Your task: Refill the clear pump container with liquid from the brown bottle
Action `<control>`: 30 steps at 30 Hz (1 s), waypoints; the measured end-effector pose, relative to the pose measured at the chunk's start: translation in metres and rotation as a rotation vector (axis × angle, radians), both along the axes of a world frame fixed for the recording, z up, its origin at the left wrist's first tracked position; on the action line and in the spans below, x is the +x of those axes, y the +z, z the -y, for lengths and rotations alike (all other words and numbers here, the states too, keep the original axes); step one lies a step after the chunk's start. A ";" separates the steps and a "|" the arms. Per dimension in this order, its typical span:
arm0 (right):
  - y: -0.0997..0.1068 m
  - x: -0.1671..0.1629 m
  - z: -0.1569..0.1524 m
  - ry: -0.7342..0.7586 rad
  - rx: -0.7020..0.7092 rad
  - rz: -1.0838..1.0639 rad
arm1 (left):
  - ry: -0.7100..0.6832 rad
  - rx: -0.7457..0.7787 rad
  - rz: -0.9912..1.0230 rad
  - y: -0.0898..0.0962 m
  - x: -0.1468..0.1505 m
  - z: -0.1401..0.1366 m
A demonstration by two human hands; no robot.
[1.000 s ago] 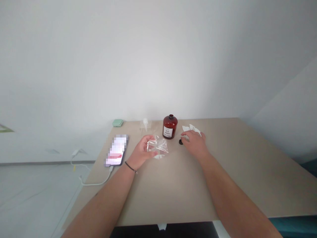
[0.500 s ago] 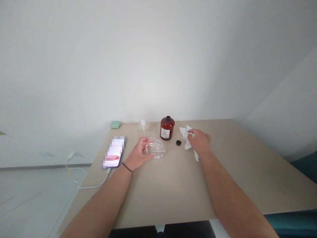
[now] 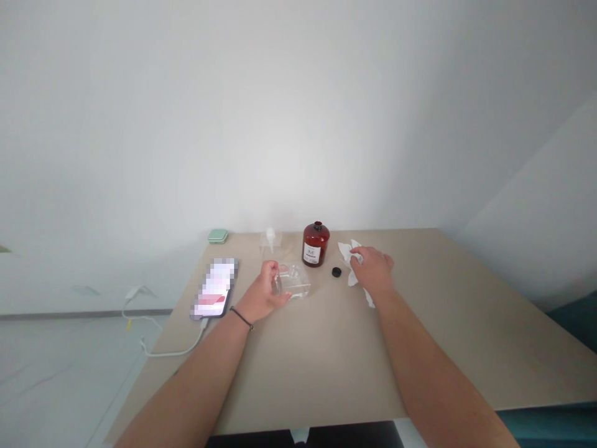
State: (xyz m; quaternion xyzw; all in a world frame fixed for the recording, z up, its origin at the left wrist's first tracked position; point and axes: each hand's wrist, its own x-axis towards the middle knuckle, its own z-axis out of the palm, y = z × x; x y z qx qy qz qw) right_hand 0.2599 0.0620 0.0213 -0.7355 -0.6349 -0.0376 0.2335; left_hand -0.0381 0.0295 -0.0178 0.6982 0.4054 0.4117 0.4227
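Observation:
My left hand (image 3: pixel 265 292) is closed round the left side of a clear plastic dish-like container (image 3: pixel 298 286), thumb at the near edge and fingers at the far one. My right hand (image 3: pixel 374 269) is on a crumpled white tissue (image 3: pixel 345 250), fingers curled on it; the hand covers much of the tissue, whose ends stick out to the left and below. Between the hands stands an upright brown bottle (image 3: pixel 316 244) with a white label and an uncapped neck. Near its foot lies a small black cap (image 3: pixel 336 272).
A phone (image 3: pixel 214 289) with a white cable (image 3: pixel 175 354) lies at the left of the table (image 3: pixel 317 373). A green case (image 3: pixel 217 236) sits at the back left corner. A clear item with a white nozzle-like part (image 3: pixel 270 236) stands by the wall.
My right hand has shifted slightly left over the tissue. My left hand still holds the clear container, which looks a little more tilted. The whole view has dropped slightly.

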 end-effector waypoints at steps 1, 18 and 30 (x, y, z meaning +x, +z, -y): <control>0.000 0.000 0.000 0.006 0.003 -0.001 | 0.004 0.007 -0.007 -0.001 -0.001 -0.001; -0.006 -0.001 0.002 0.018 -0.170 0.143 | 0.074 0.065 -0.128 -0.004 -0.007 -0.005; -0.010 -0.001 -0.003 0.003 -0.201 0.239 | 0.050 0.027 -0.202 0.006 -0.005 0.001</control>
